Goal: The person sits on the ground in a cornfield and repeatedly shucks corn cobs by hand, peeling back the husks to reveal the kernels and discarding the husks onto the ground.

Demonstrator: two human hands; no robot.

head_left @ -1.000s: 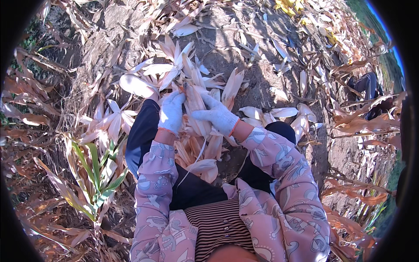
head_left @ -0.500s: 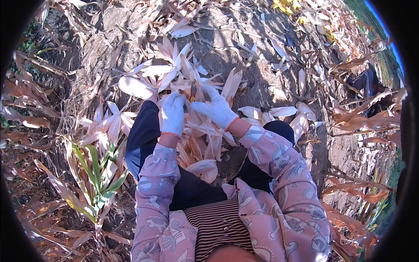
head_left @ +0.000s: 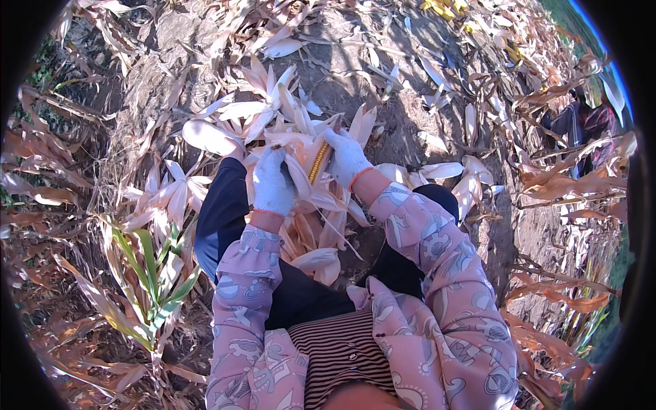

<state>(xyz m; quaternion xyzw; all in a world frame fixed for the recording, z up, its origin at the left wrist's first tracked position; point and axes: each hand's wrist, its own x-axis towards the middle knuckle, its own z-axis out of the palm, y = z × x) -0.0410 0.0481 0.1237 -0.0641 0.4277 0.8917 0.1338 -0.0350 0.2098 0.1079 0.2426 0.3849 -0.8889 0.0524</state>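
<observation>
An ear of corn with yellow kernels lies partly bared between my two hands, dry pale husk opened around it. My left hand, in a white knitted glove, is closed on the husk at the ear's left side; its fingertips are partly hidden. My right hand, gloved the same way, pinches the upper end of the ear, and its thumb lies near the kernels. Below the hands, loose peeled husks heap up between my legs.
More dry husks lie on the soil ahead. A pile of yellow corn ears sits at the far right. A part-green corn plant stands at my left. Another person's dark-clothed leg shows among dry leaves at the right.
The husk has been parted, and a long row of yellow kernels now shows. My right hand has moved slightly up and right, away from my left hand.
</observation>
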